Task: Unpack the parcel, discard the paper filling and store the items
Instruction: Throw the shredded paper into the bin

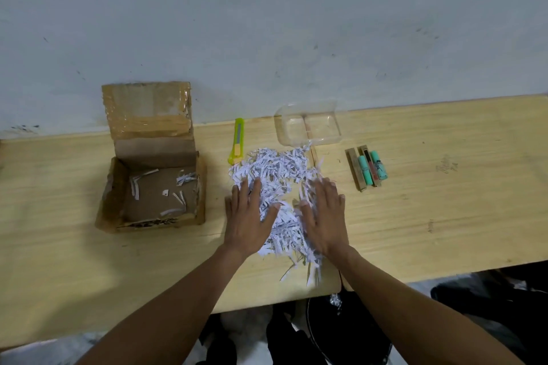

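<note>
A heap of shredded white paper (275,175) lies in the middle of the wooden table (444,201). My left hand (250,216) rests flat on its left side and my right hand (324,216) lies flat on its right side, fingers spread, the pile between them. The opened cardboard box (154,190) stands to the left, its flap up, with a few paper strips on its floor. Right of the heap lie the unpacked items (367,169): small teal tubes and brown sticks side by side.
A clear plastic container (308,127) stands behind the heap near the wall. A green and yellow utility knife (237,141) lies at the heap's far left. Some strips hang over the table's near edge, above a dark bin (341,332) below.
</note>
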{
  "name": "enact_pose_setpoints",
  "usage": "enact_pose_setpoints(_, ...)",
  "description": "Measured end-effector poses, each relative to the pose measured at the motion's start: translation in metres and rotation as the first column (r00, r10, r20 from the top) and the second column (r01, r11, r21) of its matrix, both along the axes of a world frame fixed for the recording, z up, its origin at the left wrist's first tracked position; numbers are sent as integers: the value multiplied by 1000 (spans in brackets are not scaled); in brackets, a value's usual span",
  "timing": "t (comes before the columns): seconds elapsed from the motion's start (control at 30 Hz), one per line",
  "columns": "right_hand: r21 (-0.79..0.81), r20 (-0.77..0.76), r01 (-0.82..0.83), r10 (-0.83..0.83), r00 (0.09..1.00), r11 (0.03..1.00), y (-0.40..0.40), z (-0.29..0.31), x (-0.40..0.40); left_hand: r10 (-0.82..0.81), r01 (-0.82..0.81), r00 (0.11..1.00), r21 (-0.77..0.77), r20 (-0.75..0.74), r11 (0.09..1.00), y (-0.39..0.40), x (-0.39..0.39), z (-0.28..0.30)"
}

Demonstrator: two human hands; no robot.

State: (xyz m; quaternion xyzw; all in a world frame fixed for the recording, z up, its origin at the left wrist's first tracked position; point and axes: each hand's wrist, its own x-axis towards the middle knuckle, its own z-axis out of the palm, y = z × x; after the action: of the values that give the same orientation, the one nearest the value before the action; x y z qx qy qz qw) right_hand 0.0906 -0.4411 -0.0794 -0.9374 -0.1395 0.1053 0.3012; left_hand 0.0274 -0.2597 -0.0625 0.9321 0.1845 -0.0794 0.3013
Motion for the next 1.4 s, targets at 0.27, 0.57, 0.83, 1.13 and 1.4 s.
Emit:
enact_pose_setpoints(0.27,239,81,-50,31,996,970,17,2,6,3,-30,977,123,212,992,1,3,-4)
enact_pose_setpoints(0.57,15,22,-149,148,989,989,32,8,87,-41,34,993,68,113,997,19,9,-15)
enact_pose_setpoints(0.83,82,-7,-408,410,912,909,22,2,61,14,6,973,-89,231,996,6,12,-24)
enact_pose_setpoints(1.13,286,-50,-235,260,964,929,28,-6,18,243,-145,907,-287,344,947,-28,8,-22)
enact_pose_setpoints(1.4,637,-316,158,69,946,755,64,7,0,601,-323,748,-636,282,700,-48,23,-5)
